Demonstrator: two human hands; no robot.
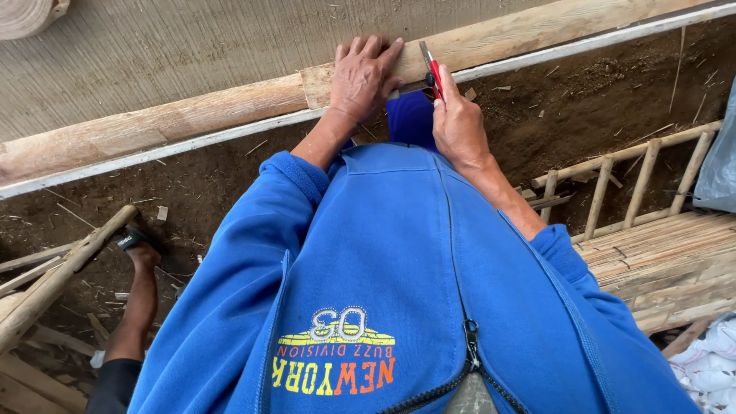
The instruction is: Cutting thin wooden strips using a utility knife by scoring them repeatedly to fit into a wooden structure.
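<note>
From the head camera, you're looking straight down your own blue zip jacket at a long wooden beam that runs across the upper part of the view, rising toward the right, with a pale strip along its near edge. Your left hand lies flat on the beam's top face, fingers spread and pressed down, clamped on nothing, just bearing on the wood near the middle of its length. Your right hand sits just beside it, fist wrapped tight around a red-handled cutter, blade end up and meeting the beam's near edge. The two hands are close but not touching. Beyond the beam lies a woven mat, with a coiled roll in the top left corner. Below the beam is bare dirt floor strewn with slivers. At right, a bamboo ladder frame rests by a slatted bamboo platform. At lower left, another person's foot in a sandal stands by a bamboo pole
</note>
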